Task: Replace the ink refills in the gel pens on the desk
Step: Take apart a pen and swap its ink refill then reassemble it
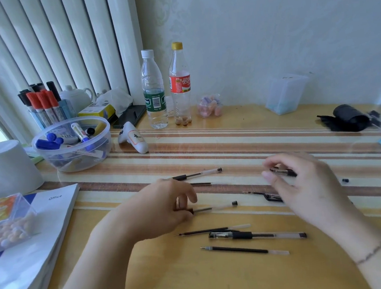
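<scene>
My left hand pinches the grip end of a clear gel pen barrel that lies on the desk, its black end plug pointing right. My right hand holds a small black pen part between curled fingers, above a black cap with clip. Another clear pen lies further back, with a thin refill just before it. Near me lie a loose refill, a whole capped pen and a second refill.
A clear tub of markers, a marker holder, two plastic bottles and a white handheld device stand at the back left. A book with a bead box lies left. A black roll sits far right.
</scene>
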Motion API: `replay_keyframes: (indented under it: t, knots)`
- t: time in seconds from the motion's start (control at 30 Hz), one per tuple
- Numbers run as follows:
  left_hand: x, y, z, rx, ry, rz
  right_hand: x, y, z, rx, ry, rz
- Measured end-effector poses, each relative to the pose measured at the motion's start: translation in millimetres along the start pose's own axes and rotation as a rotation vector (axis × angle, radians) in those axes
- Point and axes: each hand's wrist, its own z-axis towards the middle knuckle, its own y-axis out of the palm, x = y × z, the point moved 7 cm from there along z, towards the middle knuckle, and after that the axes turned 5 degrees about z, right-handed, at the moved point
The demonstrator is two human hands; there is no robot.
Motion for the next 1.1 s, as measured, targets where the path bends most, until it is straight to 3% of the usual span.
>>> replay_keyframes:
  t: [0.23, 0.5, 0.6, 0.93, 1.0, 1.1]
  knots:
    - [8.8, 10.4, 0.5, -0.092, 0.052, 0.035, 35.3, -36.8, 12.5, 0.151, 0.229, 0.166]
    - [-13.0, -0.7, -0.3, -0.042, -0.032, 0.035, 58.5, -16.1, 3.2, -0.420, 0.381, -0.096]
    - [-25.2, -6.0, -2.9, -0.024, -0.088, 0.034, 60.7, -10.5, -1.9, -0.529, 0.376, -0.166]
    - [-19.6, -7.9, -1.1, 0.047, -0.083, 0.031, 62.1, -3.6, -3.3, -0.549, 0.326, -0.183]
    - [-15.1, -11.4, 0.4, 0.118, -0.058, 0.066, 60.8, -5.7, -1.9, -0.538, 0.314, -0.193]
    - [4.2, -20.1, 2.1, 0.351, 0.042, 0.055, 50.7, -9.0, -1.1, -0.481, 0.270, -0.186]
